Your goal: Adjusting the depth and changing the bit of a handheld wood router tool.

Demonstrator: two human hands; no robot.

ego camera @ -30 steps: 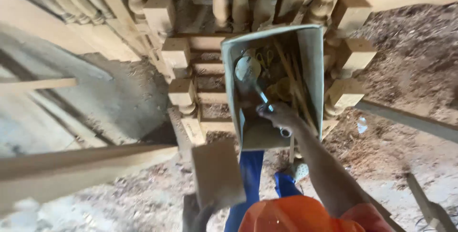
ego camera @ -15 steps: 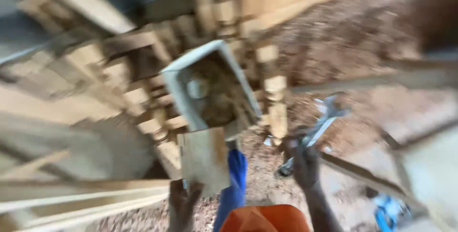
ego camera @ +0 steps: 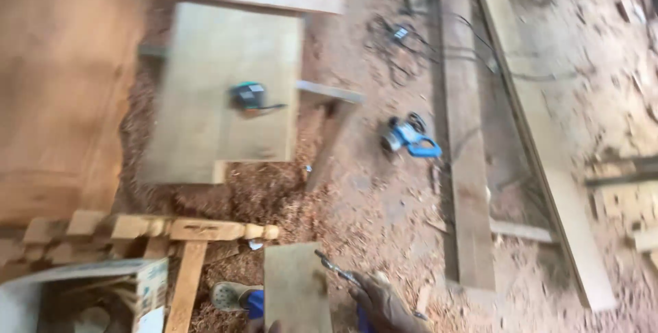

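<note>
My right hand (ego camera: 381, 303) sits at the bottom edge, closed around a slim metal hand tool (ego camera: 337, 271) whose shaft points up and to the left. Just left of it stands a small flat wooden board (ego camera: 296, 286), held up from below. Only the fingertips of my left hand (ego camera: 272, 326) show under the board at the frame's edge. An open cardboard box (ego camera: 147, 292) with tools inside is at the bottom left, beside turned wooden legs (ego camera: 205, 229).
The floor is covered in sawdust. A wide board (ego camera: 205, 52) carries a dark teal power tool (ego camera: 248, 95). A blue power tool (ego camera: 408, 134) lies on the floor with cables behind it. Long planks (ego camera: 466, 168) run along the right. My sandalled foot (ego camera: 229, 295) is below.
My right hand came out of the box with the metal tool and drew back toward me. The view swung away from the box toward the open floor and planks.
</note>
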